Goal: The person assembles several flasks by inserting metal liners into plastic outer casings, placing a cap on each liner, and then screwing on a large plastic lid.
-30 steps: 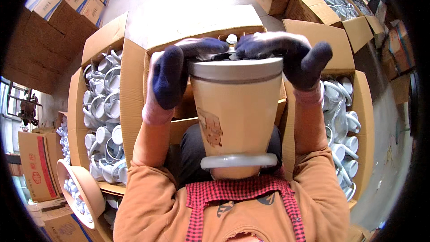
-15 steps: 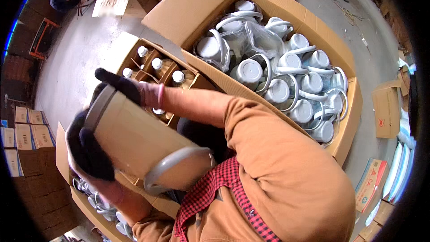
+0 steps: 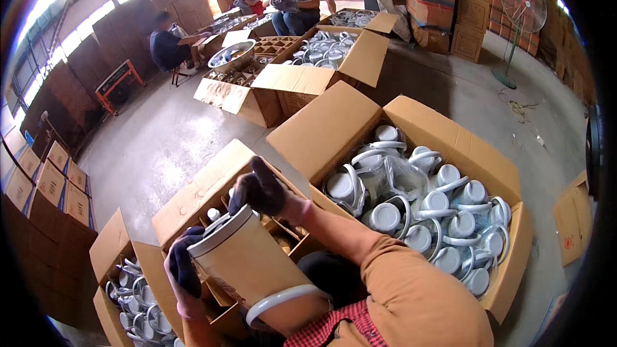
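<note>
A large see-through cylindrical jar (image 3: pixel 260 260) lies tilted across my lap, its grey-rimmed end away from me and a pale grey hoop handle at the near end. My left hand (image 3: pixel 185 266), in a dark glove, grips the rim's left side. The right hand (image 3: pixel 262 189), gloved as well, has its fingers closed over the rim's far right edge. Beyond the jar stands an open divided carton (image 3: pixel 193 209) with white-capped bottles in it, partly hidden by my hands and the jar.
At right, an open carton (image 3: pixel 443 127) holds several grey-lidded jars with hoop handles. Another carton (image 3: pixel 110 244) of grey-lidded pieces stands at lower left. Farther off are more open cartons (image 3: pixel 292 78), a metal basin (image 3: pixel 232 58), seated people (image 3: pixel 297 9) and a standing fan (image 3: pixel 522 9).
The view has tipped up and shows more of the room. The jar appears lower and farther right in the picture. My right fingers have moved onto the rim; my left remains at its left side.
</note>
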{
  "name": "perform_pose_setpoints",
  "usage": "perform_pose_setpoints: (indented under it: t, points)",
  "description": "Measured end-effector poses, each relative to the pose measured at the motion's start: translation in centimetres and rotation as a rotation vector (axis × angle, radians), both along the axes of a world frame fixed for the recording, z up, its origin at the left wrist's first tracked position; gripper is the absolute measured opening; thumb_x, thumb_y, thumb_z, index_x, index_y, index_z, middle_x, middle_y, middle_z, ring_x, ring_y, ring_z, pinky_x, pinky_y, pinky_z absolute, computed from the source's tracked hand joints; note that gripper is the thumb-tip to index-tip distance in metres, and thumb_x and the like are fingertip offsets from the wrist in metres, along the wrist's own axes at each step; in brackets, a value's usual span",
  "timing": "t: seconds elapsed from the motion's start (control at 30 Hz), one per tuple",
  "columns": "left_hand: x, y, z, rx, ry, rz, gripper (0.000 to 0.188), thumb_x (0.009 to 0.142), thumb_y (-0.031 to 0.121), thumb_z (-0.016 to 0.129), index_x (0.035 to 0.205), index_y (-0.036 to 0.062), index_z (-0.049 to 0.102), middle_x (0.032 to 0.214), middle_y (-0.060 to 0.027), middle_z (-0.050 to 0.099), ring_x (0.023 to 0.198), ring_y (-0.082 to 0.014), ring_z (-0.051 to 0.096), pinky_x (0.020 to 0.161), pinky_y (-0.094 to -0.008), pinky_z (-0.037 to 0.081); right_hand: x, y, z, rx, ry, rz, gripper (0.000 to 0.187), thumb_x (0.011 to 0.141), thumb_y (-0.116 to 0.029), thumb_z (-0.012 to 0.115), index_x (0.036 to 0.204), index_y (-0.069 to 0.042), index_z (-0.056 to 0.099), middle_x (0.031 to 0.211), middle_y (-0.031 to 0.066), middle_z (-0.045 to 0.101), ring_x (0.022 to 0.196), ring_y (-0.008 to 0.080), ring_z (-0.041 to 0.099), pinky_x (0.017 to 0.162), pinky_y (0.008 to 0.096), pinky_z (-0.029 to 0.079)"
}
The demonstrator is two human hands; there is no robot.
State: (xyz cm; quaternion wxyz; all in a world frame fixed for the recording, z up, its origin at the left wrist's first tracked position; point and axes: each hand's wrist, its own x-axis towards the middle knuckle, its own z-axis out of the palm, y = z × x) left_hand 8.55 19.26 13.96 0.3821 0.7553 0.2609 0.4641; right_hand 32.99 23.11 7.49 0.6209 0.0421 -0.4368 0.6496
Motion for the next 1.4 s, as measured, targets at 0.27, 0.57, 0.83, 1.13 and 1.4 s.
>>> perform_pose_setpoints:
  t: [0.27,0.57,0.83,1.13,1.4]
  points:
    - [-1.2,-0.1,-0.7,-0.009,-0.019,-0.030,0.045,0.097,0.034,0.038,0.093,-0.0049,0.060,0.102,-0.0164,0.063,0.096,-0.0257,0.058,0.092,-0.0372,0.041,-0.2,-3.7,2.1,0.096,-0.442,-0.293,0.071,0.093,-0.059,0.026,0.085,-0.001,0.065,0.088,0.0087,0.066,0.087,0.0151,0.060,0.086,0.0279,0.043]
    - [-2.2,0.3,-1.3,0.029,-0.070,-0.050,0.046,0.097,0.034,0.038,0.100,-0.0063,0.060,0.102,-0.0166,0.063,0.099,-0.0269,0.058,0.093,-0.0390,0.040,-1.8,-3.8,1.5,-0.014,-0.253,-0.084,0.081,0.086,-0.070,0.017,0.096,-0.002,0.062,0.099,0.0155,0.062,0.105,0.0263,0.056,0.099,0.0393,0.036]
    - [2.5,-1.8,2.5,0.380,0.165,-0.035,0.049,0.095,0.039,0.040,0.094,-0.0057,0.061,0.100,-0.0166,0.064,0.100,-0.0260,0.058,0.091,-0.0389,0.041,-3.1,-3.1,0.2,-0.251,-0.215,0.057,0.067,0.093,-0.058,0.030,0.100,0.000,0.063,0.096,0.0111,0.064,0.094,0.0191,0.059,0.091,0.0330,0.042]
    - [4.1,-0.8,-7.1,-0.543,-0.222,-0.158,0.048,0.096,0.038,0.039,0.114,-0.0022,0.055,0.112,-0.0138,0.060,0.106,-0.0278,0.055,0.096,-0.0383,0.039,1.6,-2.2,9.7,0.459,-1.043,0.058,0.034,0.088,-0.022,0.056,0.113,0.001,0.061,0.109,0.0097,0.064,0.098,0.0127,0.058,0.091,0.0269,0.043]
    - [6.0,-3.4,-8.4,-0.558,0.030,-0.280,0.045,0.095,0.036,0.040,0.113,-0.0022,0.055,0.111,-0.0134,0.060,0.104,-0.0270,0.056,0.093,-0.0375,0.040,-0.3,-9.5,16.8,0.589,-1.641,-0.395,0.023,0.080,-0.008,0.057,0.103,-0.006,0.060,0.089,0.0120,0.065,0.083,0.0250,0.062,0.074,0.0347,0.047]
